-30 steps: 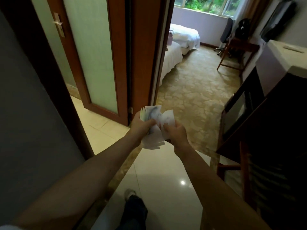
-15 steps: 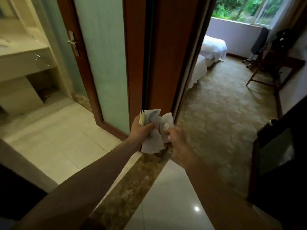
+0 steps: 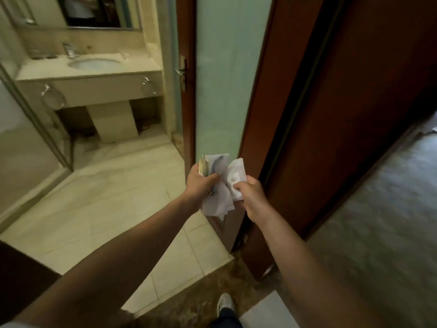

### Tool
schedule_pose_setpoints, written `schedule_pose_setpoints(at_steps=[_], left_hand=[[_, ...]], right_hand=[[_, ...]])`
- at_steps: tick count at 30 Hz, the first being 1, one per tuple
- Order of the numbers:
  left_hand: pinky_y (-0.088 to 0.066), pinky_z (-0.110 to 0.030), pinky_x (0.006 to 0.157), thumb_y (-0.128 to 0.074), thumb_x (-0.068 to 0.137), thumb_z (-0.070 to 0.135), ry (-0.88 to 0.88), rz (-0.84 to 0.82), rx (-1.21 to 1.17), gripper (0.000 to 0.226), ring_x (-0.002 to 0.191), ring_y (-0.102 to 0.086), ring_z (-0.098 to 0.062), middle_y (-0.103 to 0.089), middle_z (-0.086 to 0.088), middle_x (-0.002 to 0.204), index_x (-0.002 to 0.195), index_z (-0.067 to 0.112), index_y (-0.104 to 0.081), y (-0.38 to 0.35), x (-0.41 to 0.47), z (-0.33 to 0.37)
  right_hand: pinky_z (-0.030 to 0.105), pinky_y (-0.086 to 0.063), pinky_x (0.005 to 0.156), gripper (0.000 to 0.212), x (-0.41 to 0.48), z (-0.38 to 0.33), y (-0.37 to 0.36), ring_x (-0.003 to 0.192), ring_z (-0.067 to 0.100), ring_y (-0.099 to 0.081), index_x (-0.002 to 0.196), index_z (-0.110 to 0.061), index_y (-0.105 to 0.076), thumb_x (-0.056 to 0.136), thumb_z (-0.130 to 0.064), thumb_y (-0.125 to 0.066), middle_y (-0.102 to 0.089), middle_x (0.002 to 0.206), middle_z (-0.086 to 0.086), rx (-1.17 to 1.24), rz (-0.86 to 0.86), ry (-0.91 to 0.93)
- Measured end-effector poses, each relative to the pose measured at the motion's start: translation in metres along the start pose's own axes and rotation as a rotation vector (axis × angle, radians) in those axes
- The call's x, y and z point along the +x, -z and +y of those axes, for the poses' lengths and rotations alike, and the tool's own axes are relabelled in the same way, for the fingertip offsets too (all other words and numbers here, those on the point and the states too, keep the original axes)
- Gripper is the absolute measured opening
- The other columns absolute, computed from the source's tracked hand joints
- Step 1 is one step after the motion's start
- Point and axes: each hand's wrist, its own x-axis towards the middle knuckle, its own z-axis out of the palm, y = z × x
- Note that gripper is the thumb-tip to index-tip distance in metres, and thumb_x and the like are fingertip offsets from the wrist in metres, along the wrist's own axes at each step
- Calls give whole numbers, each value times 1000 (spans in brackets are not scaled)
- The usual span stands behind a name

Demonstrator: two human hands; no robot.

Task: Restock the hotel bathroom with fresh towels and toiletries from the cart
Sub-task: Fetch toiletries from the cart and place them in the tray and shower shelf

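The person stands just before the open bathroom door (image 3: 220,79), with both hands held up in front of its lower edge. The left hand (image 3: 201,183) has its fingers curled round a bundle of packets (image 3: 218,202), thin white and pale ones, with the thumb laid across their front. The right hand (image 3: 250,195) pinches one labelled packet (image 3: 235,183) between the thumb and the curled fingers. This packet touches the bundle (whether it is being pulled out or pushed in, I cannot tell). What the packets contain is too small to read.

I judge the step to be the carrying of these toiletries into the bathroom, with some sorting on the way. To do it well, the left thumb should press firmly on the bundle, because such smooth flat packets probably slide over each other easily, and the lower ones hang loose below the palm. The right hand should take only one packet at a time and lift it free before moving away. The goal is probably the vanity counter (image 3: 89,72), which lies to the left of the door and beyond it, with the basin (image 3: 94,63) set in its top. The walk should pass left of the door's edge and its handle (image 3: 181,71), so that no elbow strikes them.
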Motion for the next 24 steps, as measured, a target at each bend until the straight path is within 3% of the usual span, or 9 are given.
schedule_pose_setpoints(at_steps=[4, 7, 9, 11, 14, 17, 20, 24], left_hand=[[-56, -28, 62, -61, 78, -5, -20, 131, -5, 27, 78, -65, -20, -66, -9, 87, 99, 12, -62, -10, 60, 18], [-58, -30, 65, -67, 69, 10, 7, 213, -32, 38, 86, -68, -25, -68, -12, 96, 106, 12, -60, -7, 95, 22], [-58, -33, 67, -66, 63, 15, 24, 276, -43, 48, 89, -69, -28, -68, -15, 100, 110, 10, -59, 0, 112, 21], [-58, -36, 71, -66, 70, 9, 22, 333, -56, 36, 87, -67, -25, -66, -12, 97, 104, 17, -58, 8, 126, 19], [-58, -40, 79, -65, 80, 3, 35, 411, -63, 35, 93, -65, -26, -63, -11, 103, 103, 25, -52, 21, 147, 17], [-60, -36, 74, -65, 80, 3, 57, 476, -68, 38, 91, -65, -24, -62, -9, 103, 108, 23, -51, 36, 169, 13], [-56, -28, 62, -66, 77, 4, 70, 503, -82, 45, 90, -66, -24, -64, -10, 103, 118, 15, -52, 54, 195, 11], [-58, -31, 67, -65, 76, 4, 80, 514, -77, 46, 96, -67, -29, -65, -13, 106, 119, 14, -53, 81, 244, 7]], right_hand=[[35, -52, 68, 34, 77, -35, -8, 100, 35, -64, 123, -6, -57, 92, 2, -46, -66, 106, 14, -34, -126, 17], [31, -52, 62, 29, 117, -57, -20, 84, 25, -62, 113, -11, -57, 93, 4, -43, -64, 95, 9, -51, -230, 30], [34, -53, 68, 28, 141, -63, -32, 82, 24, -62, 112, -10, -58, 92, 4, -44, -64, 97, 10, -70, -294, 26], [39, -53, 75, 27, 159, -66, -45, 85, 26, -63, 109, -9, -59, 92, 5, -44, -65, 99, 12, -84, -351, 11], [38, -55, 73, 30, 182, -71, -68, 82, 24, -63, 111, -8, -60, 91, 6, -42, -66, 98, 12, -103, -437, -11], [42, -55, 77, 29, 206, -77, -91, 85, 27, -64, 108, -7, -61, 89, 5, -43, -66, 99, 13, -136, -484, -14], [37, -54, 72, 23, 229, -80, -115, 83, 25, -65, 107, -9, -63, 91, -1, -48, -68, 92, 9, -145, -522, -14], [35, -55, 71, 15, 267, -89, -154, 87, 26, -67, 103, -12, -64, 92, -6, -56, -70, 95, 9, -136, -535, -11]])
